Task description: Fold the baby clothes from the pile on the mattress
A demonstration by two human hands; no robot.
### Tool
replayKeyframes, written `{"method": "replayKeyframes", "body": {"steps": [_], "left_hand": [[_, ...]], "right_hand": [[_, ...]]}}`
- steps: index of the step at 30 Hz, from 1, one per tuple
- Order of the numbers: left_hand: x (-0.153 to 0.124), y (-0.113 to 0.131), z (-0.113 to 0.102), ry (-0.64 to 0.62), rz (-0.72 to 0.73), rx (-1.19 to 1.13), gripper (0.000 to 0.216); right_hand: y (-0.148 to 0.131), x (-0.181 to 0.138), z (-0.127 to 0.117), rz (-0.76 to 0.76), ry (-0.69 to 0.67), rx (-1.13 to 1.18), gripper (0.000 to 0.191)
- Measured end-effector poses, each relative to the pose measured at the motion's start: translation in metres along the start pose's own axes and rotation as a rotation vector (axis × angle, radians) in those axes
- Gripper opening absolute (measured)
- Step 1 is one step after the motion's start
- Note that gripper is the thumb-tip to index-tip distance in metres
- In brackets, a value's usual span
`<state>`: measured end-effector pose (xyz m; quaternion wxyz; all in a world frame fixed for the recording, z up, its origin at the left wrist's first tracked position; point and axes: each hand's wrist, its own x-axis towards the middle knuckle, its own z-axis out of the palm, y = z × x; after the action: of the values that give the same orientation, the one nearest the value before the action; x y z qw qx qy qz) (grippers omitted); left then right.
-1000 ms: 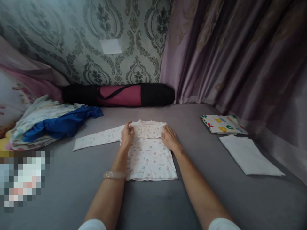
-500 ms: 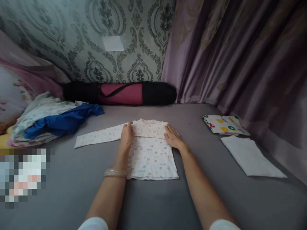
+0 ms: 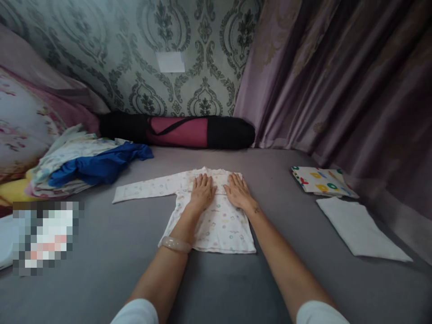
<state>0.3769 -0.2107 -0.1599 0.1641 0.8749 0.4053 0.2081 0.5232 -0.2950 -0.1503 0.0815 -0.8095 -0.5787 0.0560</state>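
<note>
A small white long-sleeved shirt (image 3: 216, 225) with a fine coloured print lies flat on the grey bed sheet (image 3: 111, 261). Its left sleeve (image 3: 145, 187) stretches out to the side, while the right one is folded across the chest. My left hand (image 3: 203, 191) rests flat on the folded sleeve near the middle, fingers spread. Flat on the sleeve's fold at the shirt's right edge lies my right hand (image 3: 238, 191), its fingers stretched out too. Neither hand grips the cloth. A pale bangle (image 3: 176, 244) circles my left wrist.
Folded white cloth (image 3: 361, 229) and a folded colourful printed cloth (image 3: 324, 181) lie at the right. Rumpled clothes with a blue garment (image 3: 101, 164) are heaped at the left. A long black and red bag (image 3: 178, 131) lies along the wall; a purple curtain (image 3: 286, 81) hangs at the right.
My left hand has moved right, from the shirt's left shoulder onto the folded sleeve, and its fingers have opened out flat. My right hand stays near the right edge. The view has shifted slightly left.
</note>
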Motion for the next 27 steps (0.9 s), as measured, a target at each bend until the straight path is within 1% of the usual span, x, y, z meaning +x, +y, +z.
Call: {"method": "replayKeyframes", "body": {"steps": [2,5,7,9,11,12,14,17,19,23,27], "left_hand": [[-0.002,-0.004,0.005,-0.013,-0.043,0.012,0.045],[-0.002,-0.010,0.008,0.009,-0.047,0.000,0.048],[-0.001,-0.012,0.009,0.011,-0.039,-0.013,0.046],[0.001,-0.013,0.008,-0.014,-0.033,-0.029,0.042],[0.006,-0.013,0.004,-0.032,-0.044,-0.052,0.040],[0.009,-0.014,-0.001,-0.023,-0.051,-0.064,0.039],[0.015,-0.018,-0.013,0.034,-0.064,-0.094,0.038],[0.022,-0.031,-0.036,0.114,-0.084,-0.122,0.035],[0.021,-0.045,-0.050,0.120,-0.129,-0.116,0.032],[0.005,-0.078,-0.071,0.124,-0.274,-0.079,0.030],[-0.017,-0.105,-0.083,0.171,-0.451,-0.012,0.033]], "right_hand": [[-0.001,0.001,0.005,0.023,-0.036,-0.003,0.066],[0.001,0.000,0.007,0.037,-0.046,-0.007,0.066],[0.002,0.000,0.005,0.039,-0.057,-0.007,0.066],[0.000,0.000,0.001,0.036,-0.072,-0.011,0.065],[-0.005,0.000,-0.003,0.009,-0.050,-0.019,0.064],[-0.009,0.000,-0.004,-0.016,-0.031,-0.017,0.063],[-0.017,0.000,-0.003,-0.067,-0.019,0.001,0.061],[-0.027,-0.001,0.002,-0.088,-0.078,0.026,0.061],[-0.029,-0.001,0.005,-0.081,-0.102,0.021,0.061],[-0.036,0.001,0.002,-0.081,-0.118,0.014,0.061],[-0.052,0.002,0.003,-0.165,-0.094,0.034,0.061]]}}
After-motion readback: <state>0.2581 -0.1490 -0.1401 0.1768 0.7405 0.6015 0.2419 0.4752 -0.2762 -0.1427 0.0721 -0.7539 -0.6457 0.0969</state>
